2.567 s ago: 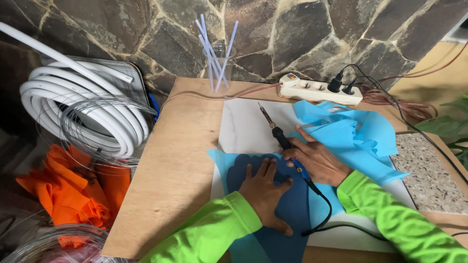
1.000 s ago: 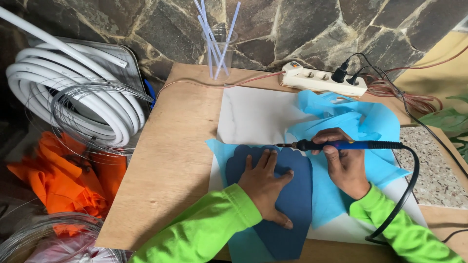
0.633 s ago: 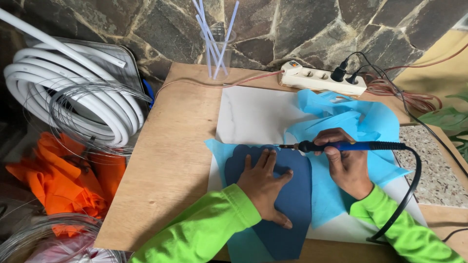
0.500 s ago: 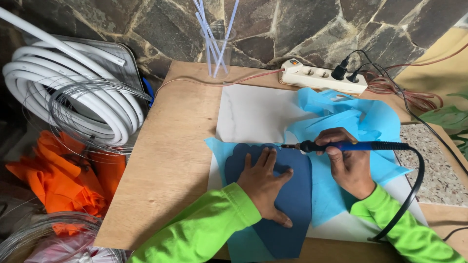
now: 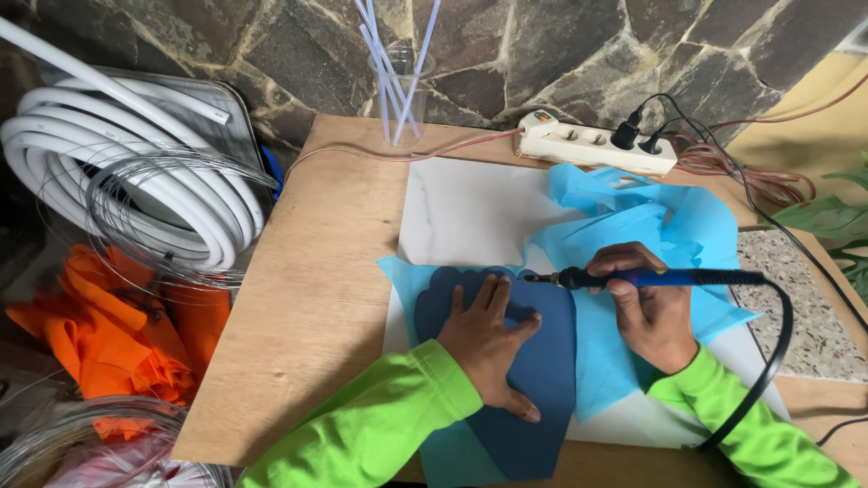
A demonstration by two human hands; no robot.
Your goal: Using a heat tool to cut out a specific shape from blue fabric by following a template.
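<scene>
My left hand lies flat, fingers spread, on a dark blue template that rests on light blue fabric. My right hand grips a blue-handled soldering iron held sideways, its metal tip at the template's upper edge just right of my left fingertips. Its black cord loops back past my right wrist. Both sleeves are bright green. The fabric lies on a white marble slab.
The slab sits on a wooden board. A white power strip with two black plugs lies at the back by a stone wall. A glass of pale blue straws stands behind. Coiled white tubing, wire and orange fabric are left.
The iron swung from pointing away to lying sideways across the fabric about two seconds ago. Over the last second its tip crept slightly along the template's upper edge; my left hand stayed put.
</scene>
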